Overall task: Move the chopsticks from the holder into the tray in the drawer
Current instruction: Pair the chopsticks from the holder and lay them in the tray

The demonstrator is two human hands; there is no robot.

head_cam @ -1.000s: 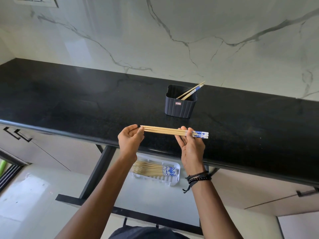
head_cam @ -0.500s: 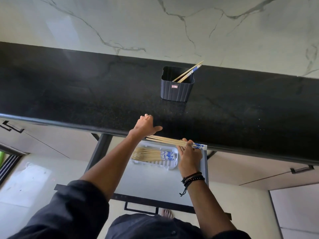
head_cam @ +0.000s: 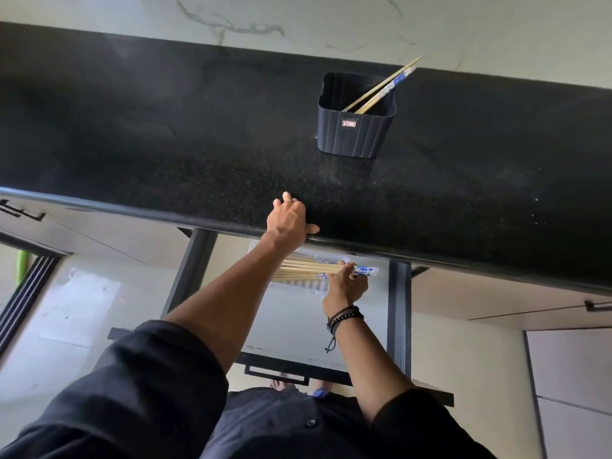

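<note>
A dark ribbed holder [head_cam: 356,127] stands on the black counter [head_cam: 165,144] with two chopsticks [head_cam: 381,89] leaning out to the upper right. Below the counter's edge the drawer [head_cam: 399,309] is open. In it lies a white tray [head_cam: 311,286], partly hidden, with several wooden chopsticks with blue-patterned ends. My right hand [head_cam: 346,283] grips a small bundle of chopsticks [head_cam: 318,268] level, just above the tray. My left hand [head_cam: 288,220] rests flat on the counter's front edge, holding nothing.
A marble wall runs behind the counter. Closed cabinet fronts with dark handles [head_cam: 596,306] flank the drawer. The drawer's front handle [head_cam: 275,376] is near my body; feet show below it. A green object [head_cam: 21,263] stands at far left on the floor.
My left hand let go of the chopsticks and moved up onto the counter edge. My right hand carried the bundle down from above the counter to just over the tray.
</note>
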